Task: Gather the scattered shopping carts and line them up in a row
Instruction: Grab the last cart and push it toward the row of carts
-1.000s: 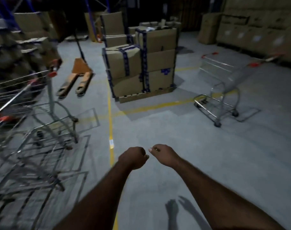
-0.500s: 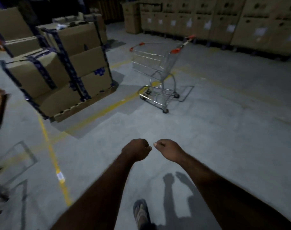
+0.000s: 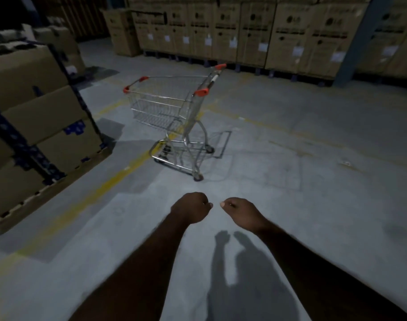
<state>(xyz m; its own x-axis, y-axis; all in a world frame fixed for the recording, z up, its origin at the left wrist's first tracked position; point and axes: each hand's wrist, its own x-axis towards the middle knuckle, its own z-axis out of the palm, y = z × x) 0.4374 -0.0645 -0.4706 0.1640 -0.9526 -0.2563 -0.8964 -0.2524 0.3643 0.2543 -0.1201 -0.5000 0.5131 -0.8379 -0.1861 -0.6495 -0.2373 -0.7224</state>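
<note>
A single wire shopping cart (image 3: 167, 107) with red corner caps stands alone on the concrete floor ahead of me, its handle end on the right and far side. My left hand (image 3: 192, 208) and my right hand (image 3: 240, 212) are held out side by side in front of me, both curled into loose fists with nothing in them. Both hands are well short of the cart, over bare floor, with a small gap between them.
A pallet of strapped cardboard boxes (image 3: 35, 126) stands at my left. A long wall of tall cartons (image 3: 244, 31) runs across the back, with a blue post (image 3: 353, 42) at the right. A yellow floor line (image 3: 100, 188) crosses diagonally under the cart.
My view has swung to the right and moved closer to the lone cart. The carts and pallet jack at the left have gone out of view. My hands stay curled and empty.
</note>
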